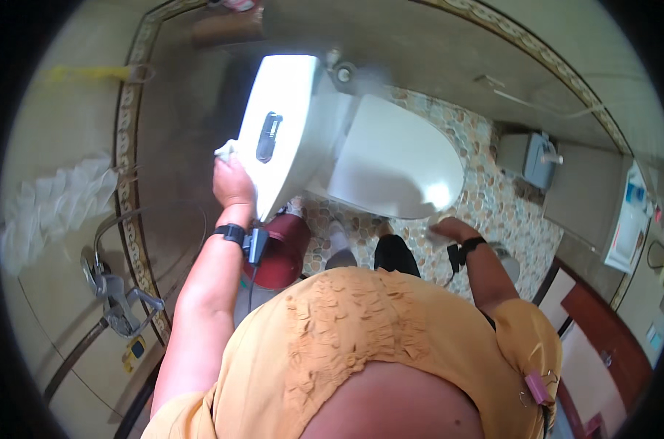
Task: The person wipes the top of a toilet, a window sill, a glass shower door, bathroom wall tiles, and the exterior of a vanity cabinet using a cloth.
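My left hand [233, 181] is closed on a crumpled white cloth [227, 150], at the left edge of a white toilet tank [284, 88]. Part of the cloth sticks out past my fingers. On top of the tank is a dark oval flush button [269, 137]. The toilet's white lid [398, 157] is down. My right hand [455, 229] hangs low just beyond the lid's near right edge. Its fingers are blurred, so their grip does not show.
A dark red bin [280, 249] stands below my left wrist, close to the tank. A shower mixer [119, 300] and its hose are on the left wall. To the right, a grey-blue box [540, 161] stands beside a white shelf [628, 219]. Pebble-patterned floor [485, 197] surrounds the toilet.
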A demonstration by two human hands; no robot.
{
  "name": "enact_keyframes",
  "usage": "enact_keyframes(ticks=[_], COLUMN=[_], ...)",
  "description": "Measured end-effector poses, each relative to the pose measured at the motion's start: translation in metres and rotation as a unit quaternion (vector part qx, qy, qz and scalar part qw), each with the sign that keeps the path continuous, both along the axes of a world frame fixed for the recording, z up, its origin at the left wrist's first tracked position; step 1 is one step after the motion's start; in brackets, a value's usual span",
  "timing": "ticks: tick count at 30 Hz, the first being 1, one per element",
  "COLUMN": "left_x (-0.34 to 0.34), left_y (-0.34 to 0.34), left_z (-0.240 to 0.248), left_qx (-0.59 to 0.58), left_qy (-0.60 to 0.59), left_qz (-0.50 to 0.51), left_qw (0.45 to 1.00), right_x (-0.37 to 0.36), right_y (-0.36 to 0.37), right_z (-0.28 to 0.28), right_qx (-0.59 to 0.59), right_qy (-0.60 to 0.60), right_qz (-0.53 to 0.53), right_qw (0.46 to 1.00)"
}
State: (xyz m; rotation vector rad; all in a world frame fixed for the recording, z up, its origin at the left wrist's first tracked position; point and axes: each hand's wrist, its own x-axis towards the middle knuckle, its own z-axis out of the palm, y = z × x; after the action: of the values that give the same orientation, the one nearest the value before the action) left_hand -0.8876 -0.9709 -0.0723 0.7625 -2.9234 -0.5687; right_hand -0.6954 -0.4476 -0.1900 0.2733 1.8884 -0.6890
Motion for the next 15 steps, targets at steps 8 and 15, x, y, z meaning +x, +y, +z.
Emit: enact_keyframes(ticks=[8,15], left_x=[0.002,-0.001], left_y=[0.006,0.006], left_z=[0.018,0.018], left_qx=[0.021,0.024], left_qy=[0.018,0.007], left_qz=[-0.011,-0.01], left_qw=[1.0,1.0], right_x=[-0.148,-0.231], right_y=[-0.128,-0.266], right_z=[0.121,0.227], right_qx=[-0.248,-0.461], right_qy=[0.215,0.335], right_qz=[-0.405,-0.333], right_qw=[0.853,0.751])
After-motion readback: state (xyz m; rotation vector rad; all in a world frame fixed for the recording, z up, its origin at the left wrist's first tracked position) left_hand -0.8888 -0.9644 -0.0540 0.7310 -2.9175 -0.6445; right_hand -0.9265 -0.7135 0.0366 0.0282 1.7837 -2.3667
